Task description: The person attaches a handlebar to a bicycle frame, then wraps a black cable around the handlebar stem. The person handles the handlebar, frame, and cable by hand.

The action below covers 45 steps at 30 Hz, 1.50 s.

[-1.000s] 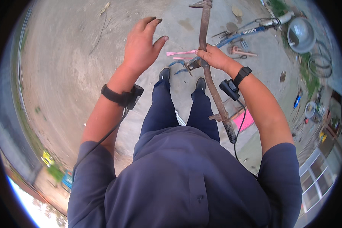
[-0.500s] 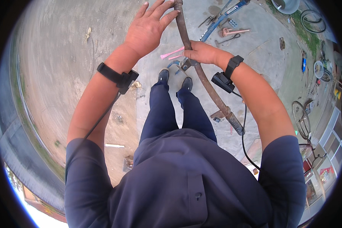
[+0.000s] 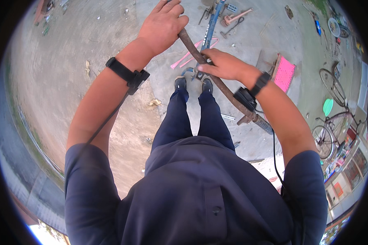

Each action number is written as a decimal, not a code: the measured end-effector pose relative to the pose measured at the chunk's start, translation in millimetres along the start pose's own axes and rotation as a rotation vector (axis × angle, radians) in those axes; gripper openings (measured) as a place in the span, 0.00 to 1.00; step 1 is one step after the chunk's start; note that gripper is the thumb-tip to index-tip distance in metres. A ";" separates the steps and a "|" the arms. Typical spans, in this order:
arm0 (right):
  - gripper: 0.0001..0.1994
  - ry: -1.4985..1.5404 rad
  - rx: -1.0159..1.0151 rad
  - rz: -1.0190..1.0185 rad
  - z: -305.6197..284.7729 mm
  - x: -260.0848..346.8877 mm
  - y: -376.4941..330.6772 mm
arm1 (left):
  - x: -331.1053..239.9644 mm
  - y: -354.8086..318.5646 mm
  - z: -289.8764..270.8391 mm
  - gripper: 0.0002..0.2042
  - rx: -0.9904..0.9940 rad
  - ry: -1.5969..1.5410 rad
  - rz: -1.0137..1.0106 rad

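A rusty, curved handlebar point(image 3: 223, 90) runs slantwise before me, from the upper middle down to the right. Its lower right end carries a ribbed sleeve point(image 3: 262, 122) and a small bracket. My left hand point(image 3: 161, 27) has its fingers curled round the far upper end, which the hand hides. Near the bar's middle, my right hand point(image 3: 225, 65) grips it beside a metal clamp point(image 3: 199, 75). Beyond that clamp stretches a blue bicycle frame tube point(image 3: 207, 34); whether it is joined to the bar, I cannot tell. A pink strap point(image 3: 183, 60) lies beside the tube.
On the concrete past my right hand lie a pipe wrench point(image 3: 236, 17) and a dark hooked tool point(image 3: 232, 29). A pink panel point(image 3: 283, 74) stands right of my right wrist. Farther right are bicycles point(image 3: 331, 86) and a green round thing point(image 3: 328, 107).
My left hand's fingers, stretched out before, are now curled at the bar's end. The view has shifted, bringing the pink panel into sight. My right hand stays at the bar's middle.
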State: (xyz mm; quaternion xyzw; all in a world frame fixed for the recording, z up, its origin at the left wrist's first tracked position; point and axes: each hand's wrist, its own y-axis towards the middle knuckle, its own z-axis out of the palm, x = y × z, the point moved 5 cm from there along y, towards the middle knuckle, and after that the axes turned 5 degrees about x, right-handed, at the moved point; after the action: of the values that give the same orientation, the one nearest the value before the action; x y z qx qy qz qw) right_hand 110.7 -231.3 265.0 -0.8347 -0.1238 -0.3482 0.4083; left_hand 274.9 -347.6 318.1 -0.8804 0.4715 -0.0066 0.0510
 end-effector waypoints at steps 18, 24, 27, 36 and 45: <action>0.16 -0.064 -0.438 0.545 59.3 -1.9 -233.2 | -6.4 -1.2 9.0 0.11 -0.241 -0.029 0.053; 0.12 -0.172 -0.535 0.454 56.3 -8.7 -230.9 | -6.9 -3.4 3.2 0.10 -0.246 -0.030 0.053; 0.11 -0.228 -0.557 0.415 50.7 -17.5 -229.3 | -8.8 -8.4 1.5 0.10 -0.239 -0.026 0.029; 0.10 -0.353 -0.554 0.410 30.6 -59.0 -226.7 | -25.8 -53.9 -8.3 0.11 -0.216 -0.014 -0.067; 0.09 -0.529 -0.556 0.351 -6.2 -86.6 -210.8 | -41.4 -84.7 -15.7 0.09 -0.189 -0.052 -0.115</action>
State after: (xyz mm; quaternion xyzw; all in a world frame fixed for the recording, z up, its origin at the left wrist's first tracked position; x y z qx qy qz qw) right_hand -58.8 -95.3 334.0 -0.9821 0.0185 -0.0672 0.1747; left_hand 321.2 -267.9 343.3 -0.9066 0.4174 0.0576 -0.0207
